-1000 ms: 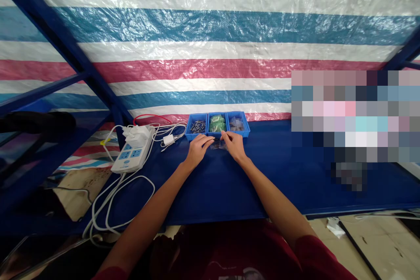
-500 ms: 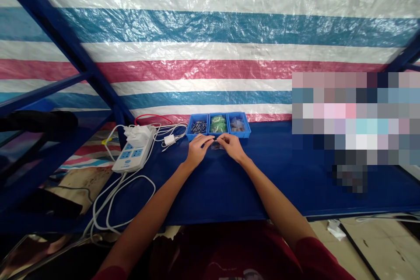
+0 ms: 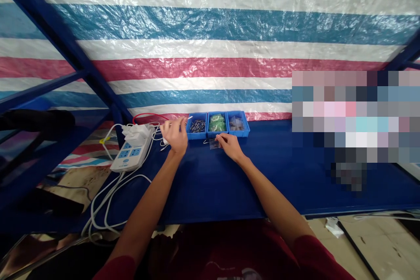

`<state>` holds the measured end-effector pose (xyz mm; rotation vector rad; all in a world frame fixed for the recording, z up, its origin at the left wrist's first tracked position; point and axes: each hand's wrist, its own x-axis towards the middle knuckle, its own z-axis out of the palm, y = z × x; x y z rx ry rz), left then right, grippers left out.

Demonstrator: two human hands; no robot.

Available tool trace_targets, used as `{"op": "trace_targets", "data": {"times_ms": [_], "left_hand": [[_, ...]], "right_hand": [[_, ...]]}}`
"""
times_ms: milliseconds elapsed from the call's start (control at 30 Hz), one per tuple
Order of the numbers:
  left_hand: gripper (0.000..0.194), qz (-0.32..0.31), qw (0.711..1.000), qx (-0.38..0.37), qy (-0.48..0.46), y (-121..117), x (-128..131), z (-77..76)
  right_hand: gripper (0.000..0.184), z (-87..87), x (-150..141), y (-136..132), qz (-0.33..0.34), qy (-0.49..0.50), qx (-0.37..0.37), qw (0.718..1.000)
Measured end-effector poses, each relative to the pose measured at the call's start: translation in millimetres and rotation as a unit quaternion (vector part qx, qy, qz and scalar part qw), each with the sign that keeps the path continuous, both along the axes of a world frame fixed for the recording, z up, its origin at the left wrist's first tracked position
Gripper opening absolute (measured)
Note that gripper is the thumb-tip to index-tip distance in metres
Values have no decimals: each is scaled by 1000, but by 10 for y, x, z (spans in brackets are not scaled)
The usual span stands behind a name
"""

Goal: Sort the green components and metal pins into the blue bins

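Observation:
My left hand (image 3: 175,135) is raised left of the blue bins, in front of the charger cables, slightly blurred. A small thin white piece (image 3: 190,117) shows at its fingertips; its kind is too small to make out. My right hand (image 3: 229,144) is closed in a pinch on a small clear plastic bag (image 3: 215,144), just in front of the middle bin. A thin small piece (image 3: 206,141) shows at the bag's left edge. Behind the hands, the left bin (image 3: 197,137) contains many small metal parts, the middle bin (image 3: 217,133) green packets, and the right bin (image 3: 239,133) small clear bags.
A white power strip (image 3: 129,155) with plugs stands on the left of the blue table (image 3: 216,192), its cables looping towards the front edge. Blue frame bars (image 3: 95,83) rise at the left. A striped plastic sheet (image 3: 210,65) hangs behind. The right side is pixelated.
My left hand has left the right hand and moved left and up, with the small white piece at its fingertips. My right hand stays nearly in place, with the clear bag now more visible.

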<state>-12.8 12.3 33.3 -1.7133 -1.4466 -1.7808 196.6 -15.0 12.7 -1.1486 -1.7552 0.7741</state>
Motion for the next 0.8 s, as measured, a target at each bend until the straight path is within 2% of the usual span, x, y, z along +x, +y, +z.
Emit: {"op": "trace_targets", "data": {"times_ms": [67,167,233,333,433,500,633,700,800], "left_hand": [[20,-22,995,-55,79,52,14,-25],[24,-80,972,-110,190,18,89,-84],[28,-141,948,-139,247,-40,124,-125],[26,-221,911,-191,293,-102,125,-190],[19,-255,886,-239,304,-114,110,-218],[17,-243,880,-267,308,-116,117,-189],[24,-155,887,-321,294,-146,183,-72],[24,-133,903,-320,255,-167,219,-48],[24,-138,925,-288,205,-198,251,-92]], "right_hand": [[32,-17,5,9,-9,-51,7,999],[17,-49,13,13,-33,-163,25,986],[23,-68,14,9,-35,-236,28,971],[33,-83,4,-6,-12,-313,10,950],[27,-77,-16,-17,-4,-343,-3,939],[23,-66,-33,-17,-4,-358,-2,934],[25,-43,-65,-5,-12,-408,3,913],[28,-27,-71,-1,-18,-422,-1,906],[26,17,-59,-18,-17,-416,-8,909]]}}
